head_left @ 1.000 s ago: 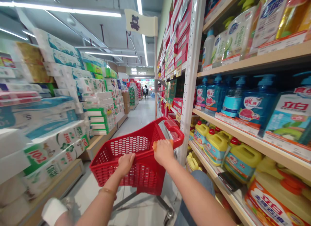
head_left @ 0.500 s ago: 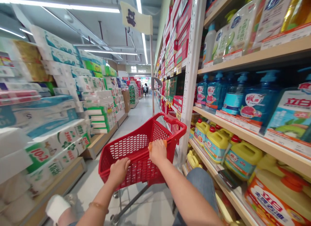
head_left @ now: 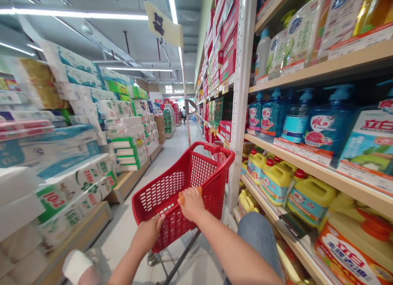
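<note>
A small red shopping cart (head_left: 184, 195) stands low in front of me, its basket of perforated plastic turned at an angle in the aisle. My left hand (head_left: 151, 232) is closed over the near rim, towards its left end. Farther right on that rim my right hand (head_left: 193, 204) is wrapped round too, with something orange (head_left: 199, 191) showing under its fingers; what it is I cannot make out. A thin pole (head_left: 185, 72) rises beyond the basket and carries a cream flag (head_left: 163, 24) with a dark bear on it.
Shelves on the right hold blue pump bottles (head_left: 322, 123) and yellow detergent jugs (head_left: 275, 180); a white post (head_left: 240, 93) stands near the cart's right side. Stacked tissue packs (head_left: 76, 191) line the left. Between them a pale floor (head_left: 175, 148) runs ahead, with a person far off.
The cart's near left side has swung right and nearer to me. My right hand has shifted left and down with it, my left hand slightly down. The flag has moved left and tilted.
</note>
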Demonstrator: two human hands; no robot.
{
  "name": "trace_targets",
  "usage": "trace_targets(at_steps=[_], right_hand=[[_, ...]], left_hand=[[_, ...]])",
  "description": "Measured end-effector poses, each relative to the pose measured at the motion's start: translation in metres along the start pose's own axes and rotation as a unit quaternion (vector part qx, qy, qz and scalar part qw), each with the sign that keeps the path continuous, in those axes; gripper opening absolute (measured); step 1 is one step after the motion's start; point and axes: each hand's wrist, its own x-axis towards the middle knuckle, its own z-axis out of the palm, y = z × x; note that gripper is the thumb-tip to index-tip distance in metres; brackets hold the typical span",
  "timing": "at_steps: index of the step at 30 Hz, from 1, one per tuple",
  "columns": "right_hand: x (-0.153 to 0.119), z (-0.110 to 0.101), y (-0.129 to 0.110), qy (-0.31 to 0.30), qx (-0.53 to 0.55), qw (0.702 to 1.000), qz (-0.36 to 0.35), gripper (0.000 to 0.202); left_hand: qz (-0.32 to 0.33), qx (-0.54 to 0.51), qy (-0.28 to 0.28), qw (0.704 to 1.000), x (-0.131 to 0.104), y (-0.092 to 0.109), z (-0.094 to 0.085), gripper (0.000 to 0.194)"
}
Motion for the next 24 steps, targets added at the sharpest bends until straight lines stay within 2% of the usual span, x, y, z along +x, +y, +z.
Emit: trace_targets(at_steps=[2,4,7,9,14,17,20,22,24], right_hand=[[-0.001,0.002,0.002,-0.020,0.014,0.999,-0.027,0.030],[0.001,-0.002,0.008,-0.032,0.013,0.999,-0.010,0.031],[0.006,-0.008,0.014,-0.018,-0.008,0.999,0.050,0.031],[0.005,-0.007,0.010,-0.018,-0.018,0.998,0.061,0.032],[-0.004,-0.008,-0.001,-0.086,-0.011,0.995,-0.043,0.038],[0.000,-0.015,0.005,-0.107,-0.025,0.994,-0.022,0.044],[0.002,-0.018,0.003,-0.091,-0.061,0.994,0.025,0.043],[-0.005,-0.016,-0.007,-0.099,-0.080,0.992,0.001,0.041],[-0.016,-0.014,-0.018,-0.125,-0.086,0.986,-0.064,0.041]], left_hand=[[0.042,-0.026,-0.008,0.999,-0.001,-0.001,0.000,0.054],[0.071,-0.035,0.010,0.997,-0.002,-0.006,0.002,0.058],[0.072,-0.033,0.054,0.995,-0.005,-0.010,0.011,0.059],[0.068,-0.034,0.067,0.995,-0.005,-0.005,0.018,0.059],[0.108,-0.035,0.038,0.993,-0.003,0.005,0.018,0.058],[0.105,-0.035,0.046,0.993,0.001,-0.001,0.014,0.056],[0.077,-0.026,0.074,0.994,0.002,0.002,0.019,0.053],[0.071,-0.015,0.081,0.994,0.002,0.011,0.023,0.055],[0.091,-0.006,0.074,0.993,0.001,0.017,0.023,0.056]])
